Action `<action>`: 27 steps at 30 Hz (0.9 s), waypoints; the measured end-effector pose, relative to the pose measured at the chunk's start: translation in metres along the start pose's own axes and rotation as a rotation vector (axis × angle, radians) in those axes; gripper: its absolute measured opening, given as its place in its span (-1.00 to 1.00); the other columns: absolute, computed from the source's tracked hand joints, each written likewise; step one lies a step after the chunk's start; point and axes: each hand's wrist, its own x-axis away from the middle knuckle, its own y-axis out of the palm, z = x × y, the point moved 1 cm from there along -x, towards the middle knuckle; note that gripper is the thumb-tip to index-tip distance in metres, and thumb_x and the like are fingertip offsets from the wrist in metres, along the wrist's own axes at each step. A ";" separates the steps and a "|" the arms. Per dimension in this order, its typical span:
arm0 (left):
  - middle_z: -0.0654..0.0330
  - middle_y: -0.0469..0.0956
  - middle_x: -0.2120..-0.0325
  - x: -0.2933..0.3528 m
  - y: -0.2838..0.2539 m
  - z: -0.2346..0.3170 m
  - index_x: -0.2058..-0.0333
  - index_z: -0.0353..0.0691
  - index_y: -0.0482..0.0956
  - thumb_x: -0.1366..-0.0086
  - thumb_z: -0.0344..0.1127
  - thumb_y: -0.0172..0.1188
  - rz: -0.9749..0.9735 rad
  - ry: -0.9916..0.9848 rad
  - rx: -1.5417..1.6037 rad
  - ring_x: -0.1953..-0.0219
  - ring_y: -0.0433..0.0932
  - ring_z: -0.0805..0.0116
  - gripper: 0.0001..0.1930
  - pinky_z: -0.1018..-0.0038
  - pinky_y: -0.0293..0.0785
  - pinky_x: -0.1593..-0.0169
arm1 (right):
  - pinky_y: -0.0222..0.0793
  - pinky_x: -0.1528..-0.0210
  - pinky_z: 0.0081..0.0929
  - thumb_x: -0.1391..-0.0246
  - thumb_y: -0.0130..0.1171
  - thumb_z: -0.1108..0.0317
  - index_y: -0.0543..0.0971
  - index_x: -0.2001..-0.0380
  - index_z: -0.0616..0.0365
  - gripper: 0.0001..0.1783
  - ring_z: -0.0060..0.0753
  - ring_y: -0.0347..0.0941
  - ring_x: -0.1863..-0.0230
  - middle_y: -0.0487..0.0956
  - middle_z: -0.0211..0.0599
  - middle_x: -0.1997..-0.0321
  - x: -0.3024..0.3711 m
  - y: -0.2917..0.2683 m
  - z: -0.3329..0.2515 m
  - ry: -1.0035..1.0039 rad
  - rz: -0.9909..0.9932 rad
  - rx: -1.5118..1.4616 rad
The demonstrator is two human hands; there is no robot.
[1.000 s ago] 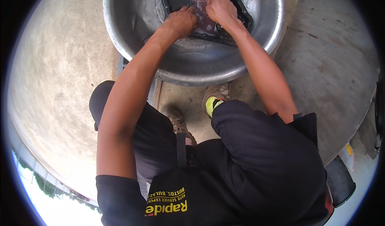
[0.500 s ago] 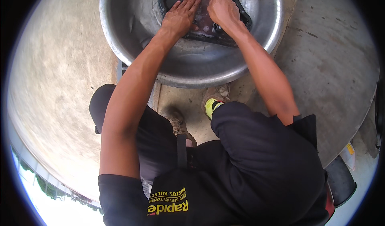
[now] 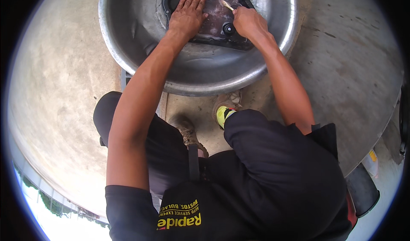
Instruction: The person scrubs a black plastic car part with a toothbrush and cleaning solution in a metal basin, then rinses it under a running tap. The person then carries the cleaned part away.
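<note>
1. One dark pan lies under & btwn our L hand & R hand.
2. Our L hand is flat on pan's L side, grasping nothing; can't tell how hard it presses.
3. Our R hand is clenched round a pale brush.
4. Big metal basin holds the pan; pan has whitish streaks & a round black fitting near R hand.

From the head, one wide view looks down, left hand and right hand near its top edge.
</note>
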 end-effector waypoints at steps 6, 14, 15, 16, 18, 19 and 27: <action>0.24 -0.11 -0.57 -0.006 0.013 0.037 -0.54 0.01 -0.07 -0.55 0.23 -0.23 -0.061 0.209 0.101 -0.59 -0.15 0.22 -0.25 0.09 -0.15 -0.58 | 0.58 0.00 0.00 -0.13 0.23 0.43 0.52 -0.02 0.23 -0.62 0.25 0.64 0.06 0.70 0.09 0.19 0.007 -0.017 0.023 -0.087 0.257 0.006; 0.31 -0.13 -0.57 0.014 -0.024 0.029 -0.52 0.18 0.03 -0.51 -0.01 0.01 -0.444 0.558 0.369 -0.58 -0.12 0.22 -0.32 0.06 -0.19 -0.60 | 0.49 0.21 0.11 -0.17 0.22 0.38 0.59 0.29 0.11 -0.92 0.24 0.63 0.23 0.68 0.03 0.37 0.001 -0.055 0.048 -0.231 0.137 0.262; 0.32 -0.13 -0.57 0.016 -0.030 0.024 -0.51 0.20 0.07 -0.48 -0.14 0.00 -0.472 0.585 0.335 -0.57 -0.09 0.23 -0.33 0.07 -0.17 -0.60 | 0.50 0.21 0.10 -0.16 0.23 0.37 0.59 0.30 0.11 -0.92 0.23 0.63 0.23 0.68 0.03 0.37 -0.001 -0.057 0.042 -0.251 0.175 0.258; 0.33 -0.14 -0.57 0.016 -0.035 0.018 -0.50 0.21 0.11 -0.45 -0.27 0.00 -0.499 0.611 0.301 -0.57 -0.05 0.23 -0.33 0.08 -0.14 -0.60 | 0.50 0.21 0.10 -0.16 0.23 0.36 0.60 0.31 0.11 -0.92 0.23 0.64 0.24 0.68 0.02 0.37 -0.003 -0.056 0.032 -0.270 0.213 0.254; 0.38 -0.04 -0.55 0.025 -0.045 0.009 -0.44 0.28 0.25 -0.26 -0.67 -0.06 -0.468 0.591 0.311 -0.52 0.11 0.27 -0.17 0.12 -0.04 -0.60 | 0.50 0.22 0.06 -0.17 0.26 0.29 0.62 0.38 0.11 -0.87 0.18 0.64 0.25 0.69 -0.03 0.38 -0.004 -0.056 0.027 -0.314 0.214 0.237; 0.40 -0.05 -0.55 0.024 -0.048 0.001 -0.44 0.32 0.23 -0.23 -0.70 -0.07 -0.517 0.584 0.245 -0.52 0.11 0.30 -0.13 0.16 -0.05 -0.60 | 0.50 0.22 0.06 -0.16 0.27 0.28 0.62 0.38 0.11 -0.86 0.17 0.64 0.24 0.69 -0.04 0.38 -0.001 -0.056 0.030 -0.312 0.173 0.245; 0.09 0.71 0.06 0.014 -0.115 -0.048 -0.17 0.20 0.64 -0.23 -0.57 0.11 -0.636 0.253 -0.012 0.01 0.68 0.06 -0.42 0.17 0.55 -0.14 | 0.46 0.23 0.03 -0.16 0.31 0.28 0.62 0.39 0.12 -0.84 0.06 0.61 0.25 0.65 -0.18 0.42 0.030 -0.016 -0.004 -0.563 0.071 0.134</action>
